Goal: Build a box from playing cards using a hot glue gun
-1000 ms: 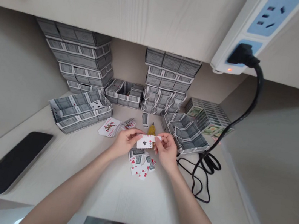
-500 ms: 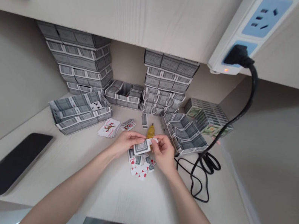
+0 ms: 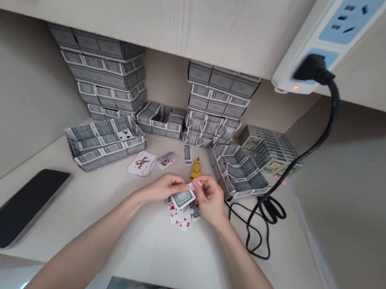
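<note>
Between my two hands is a playing card [image 3: 183,199], its grey patterned back facing up. My left hand [image 3: 161,187] pinches its left side, and my right hand [image 3: 210,199] grips the upper right edge, where a white strip shows. Beneath them lies a loose heap of red-suited cards [image 3: 181,218], partly covered by the held card. Just beyond my fingers rests a yellow glue gun [image 3: 196,169], its lower part hidden by my right hand. A stack of cards topped by a joker [image 3: 142,162] is left of my hands, beside a smaller card pile [image 3: 166,160].
Open trays built from cards stand left [image 3: 104,142] and right [image 3: 238,172]. Card-built towers [image 3: 110,74] [image 3: 218,104] rise behind, under a shelf. A black cable [image 3: 310,152] drops from a power strip [image 3: 310,50] and coils at right. A black phone-like slab [image 3: 19,207] lies at left.
The held card has turned and dipped slightly toward the heap, with both hands still on it. The view has shifted a little; the surrounding things stay put.
</note>
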A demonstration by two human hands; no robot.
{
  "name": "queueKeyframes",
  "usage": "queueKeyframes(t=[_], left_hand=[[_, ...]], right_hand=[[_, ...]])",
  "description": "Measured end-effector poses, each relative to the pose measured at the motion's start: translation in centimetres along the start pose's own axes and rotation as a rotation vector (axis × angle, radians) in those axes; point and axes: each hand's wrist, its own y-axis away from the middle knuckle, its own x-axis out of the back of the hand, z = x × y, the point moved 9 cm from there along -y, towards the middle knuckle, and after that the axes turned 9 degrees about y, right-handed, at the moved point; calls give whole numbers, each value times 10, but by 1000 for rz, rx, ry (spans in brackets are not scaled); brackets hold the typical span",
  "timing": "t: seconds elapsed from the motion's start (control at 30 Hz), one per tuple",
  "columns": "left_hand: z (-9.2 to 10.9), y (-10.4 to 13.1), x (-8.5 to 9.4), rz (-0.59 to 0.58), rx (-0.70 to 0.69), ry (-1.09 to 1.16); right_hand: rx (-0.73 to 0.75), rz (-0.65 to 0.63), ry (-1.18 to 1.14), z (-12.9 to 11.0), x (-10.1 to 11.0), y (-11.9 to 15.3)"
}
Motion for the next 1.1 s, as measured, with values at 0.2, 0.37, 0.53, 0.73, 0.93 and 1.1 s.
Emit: queueKeyframes(t=[0.2,0.37,0.53,0.73,0.93,1.1], left_hand=[[7,4,-13,-22,-50,22],[13,7,-17,42,-72,154],[14,8,-17,91,-47,274],[20,8,3,288,-192,147],[22,5,5,245,-223,45],[25,9,-6,137,-200,59]], right_hand=[[-53,-47,-179,-5,-2,0],[-162,-84,-329,-2,-4,-1],[-247,-124,-410,5,-14,2],[-238,-266,-357,5,-30,8],[-165,-143,-240,-1,-11,4],[-116,-119,-231,-12,-5,4]])
